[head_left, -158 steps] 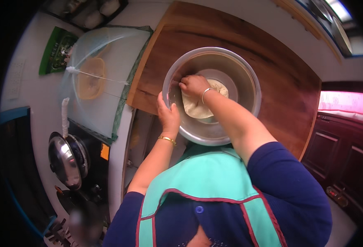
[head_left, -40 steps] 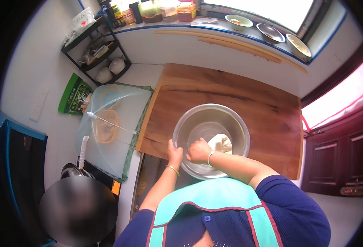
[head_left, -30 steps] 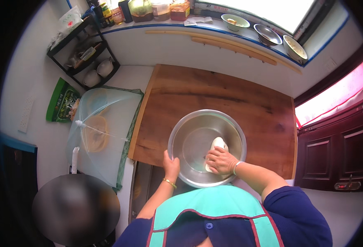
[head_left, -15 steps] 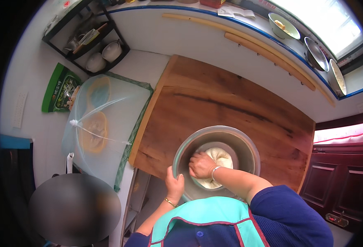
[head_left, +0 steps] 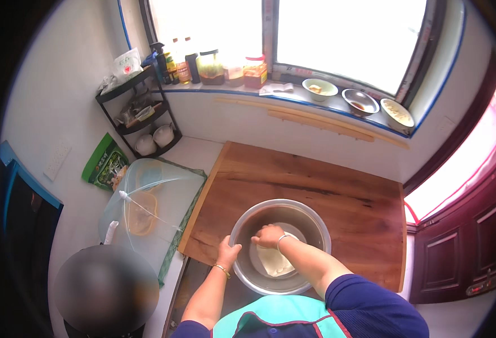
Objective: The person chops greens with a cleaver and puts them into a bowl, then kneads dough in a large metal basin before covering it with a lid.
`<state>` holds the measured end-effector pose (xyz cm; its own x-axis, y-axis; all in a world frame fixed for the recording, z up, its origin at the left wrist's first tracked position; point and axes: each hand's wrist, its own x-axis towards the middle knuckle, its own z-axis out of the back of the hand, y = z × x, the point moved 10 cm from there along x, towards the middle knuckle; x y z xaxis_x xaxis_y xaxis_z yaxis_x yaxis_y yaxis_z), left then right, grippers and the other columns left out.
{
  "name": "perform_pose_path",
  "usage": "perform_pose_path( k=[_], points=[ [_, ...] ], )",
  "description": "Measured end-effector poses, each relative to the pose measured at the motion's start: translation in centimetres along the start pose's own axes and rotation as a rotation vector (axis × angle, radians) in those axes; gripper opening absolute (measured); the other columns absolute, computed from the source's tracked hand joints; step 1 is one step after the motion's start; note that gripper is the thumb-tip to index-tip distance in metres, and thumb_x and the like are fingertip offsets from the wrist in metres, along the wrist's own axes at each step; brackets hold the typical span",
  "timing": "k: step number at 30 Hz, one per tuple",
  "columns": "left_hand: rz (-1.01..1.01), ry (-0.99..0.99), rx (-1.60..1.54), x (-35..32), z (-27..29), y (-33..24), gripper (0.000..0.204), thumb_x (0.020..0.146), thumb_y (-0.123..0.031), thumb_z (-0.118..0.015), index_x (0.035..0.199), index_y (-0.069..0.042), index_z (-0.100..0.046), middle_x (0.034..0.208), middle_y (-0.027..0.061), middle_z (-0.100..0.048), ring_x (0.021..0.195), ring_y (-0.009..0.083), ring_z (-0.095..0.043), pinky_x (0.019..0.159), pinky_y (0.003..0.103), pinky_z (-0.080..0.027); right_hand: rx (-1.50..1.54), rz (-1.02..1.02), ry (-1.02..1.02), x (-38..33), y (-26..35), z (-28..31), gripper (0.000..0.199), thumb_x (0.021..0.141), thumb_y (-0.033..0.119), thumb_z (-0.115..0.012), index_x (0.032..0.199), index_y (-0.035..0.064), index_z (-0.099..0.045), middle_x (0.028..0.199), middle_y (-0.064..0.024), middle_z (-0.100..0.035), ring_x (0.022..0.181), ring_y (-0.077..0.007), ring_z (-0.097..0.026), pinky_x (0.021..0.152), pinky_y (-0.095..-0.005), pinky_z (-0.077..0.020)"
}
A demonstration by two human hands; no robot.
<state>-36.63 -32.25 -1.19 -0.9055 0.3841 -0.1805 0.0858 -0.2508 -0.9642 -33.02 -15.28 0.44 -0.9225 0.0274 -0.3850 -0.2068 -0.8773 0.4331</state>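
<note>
A wide steel bowl rests at the near edge of the wooden board. Inside lies a pale lump of dough, stretched toward me with a fairly smooth top. My left hand grips the bowl's left rim, thumb along the edge. Down in the bowl, my right hand has its fingers curled on the dough's far end. That hand and wrist cover part of the dough, and its fingertips are hidden.
The wooden board spans the counter. At left, a mesh food cover shelters containers beside a green bag and black corner rack. Wooden rods hang under the sill, which holds bowls and jars.
The view has tilted up, showing more of the window. My right hand has shifted to the dough's far end. The rounded, creased dough now looks longer and smoother. My left hand stays on the rim.
</note>
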Motion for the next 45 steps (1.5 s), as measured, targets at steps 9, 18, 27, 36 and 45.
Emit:
perform_pose_path(
  k=[9, 18, 27, 36, 45],
  points=[
    [0.077, -0.157, -0.112, -3.3, 0.7, 2.3, 0.025, 0.07, 0.001, -0.057, 0.095, -0.002, -0.06, 0.076, 0.0027, -0.058, 0.068, 0.0118, -0.054, 0.064, 0.027, -0.046, -0.164, 0.493, -0.121, -14.7, 6.9, 0.3, 0.035, 0.082, 0.037, -0.062, 0.107, 0.0137, -0.066, 0.115, -0.0084, -0.061, 0.104, -0.0266, -0.059, 0.091, -0.0409, -0.0462],
    [-0.077, -0.171, -0.058, -4.5, 1.4, -1.4, 0.021, 0.074, -0.002, -0.057, 0.095, 0.0, -0.056, 0.079, 0.0082, -0.061, 0.072, 0.017, -0.058, 0.067, 0.034, -0.049, -0.258, 0.573, -0.322, -9.7, 7.4, -5.1, 0.021, 0.082, 0.02, -0.057, 0.1, 0.0118, -0.062, 0.108, -0.0053, -0.06, 0.107, -0.0214, -0.056, 0.092, -0.0352, -0.0441],
    [0.095, -0.171, 0.121, -4.1, 2.1, 0.3, 0.025, 0.075, -0.006, -0.057, 0.099, 0.0, -0.053, 0.079, 0.0134, -0.058, 0.071, 0.0247, -0.058, 0.069, 0.035, -0.048, -0.055, 0.489, -0.324, -2.4, 7.4, -3.9, 0.013, 0.076, 0.023, -0.063, 0.068, 0.0126, -0.06, 0.071, -0.0033, -0.057, 0.072, -0.0218, -0.059, 0.068, -0.0369, -0.0448],
    [-0.103, -0.19, 0.048, -3.3, 1.9, -0.5, 0.025, 0.073, -0.003, -0.055, 0.099, -0.002, -0.055, 0.08, 0.0129, -0.062, 0.074, 0.0232, -0.061, 0.072, 0.036, -0.049, -0.07, 0.256, -0.257, -1.5, 6.3, -4.0, 0.038, 0.086, 0.043, -0.05, 0.075, 0.0115, -0.069, 0.077, -0.0098, -0.066, 0.073, -0.0311, -0.063, 0.078, -0.0478, -0.0451],
    [-0.055, -0.188, 0.049, -3.9, 1.5, 1.0, 0.021, 0.071, -0.002, -0.053, 0.092, -0.002, -0.052, 0.075, 0.0133, -0.059, 0.069, 0.028, -0.06, 0.068, 0.037, -0.049, -0.373, 0.309, -0.158, -14.3, 6.2, 0.6, 0.023, 0.082, 0.031, -0.06, 0.083, 0.01, -0.069, 0.098, -0.0084, -0.065, 0.099, -0.0228, -0.057, 0.096, -0.0465, -0.0387]
  ],
)
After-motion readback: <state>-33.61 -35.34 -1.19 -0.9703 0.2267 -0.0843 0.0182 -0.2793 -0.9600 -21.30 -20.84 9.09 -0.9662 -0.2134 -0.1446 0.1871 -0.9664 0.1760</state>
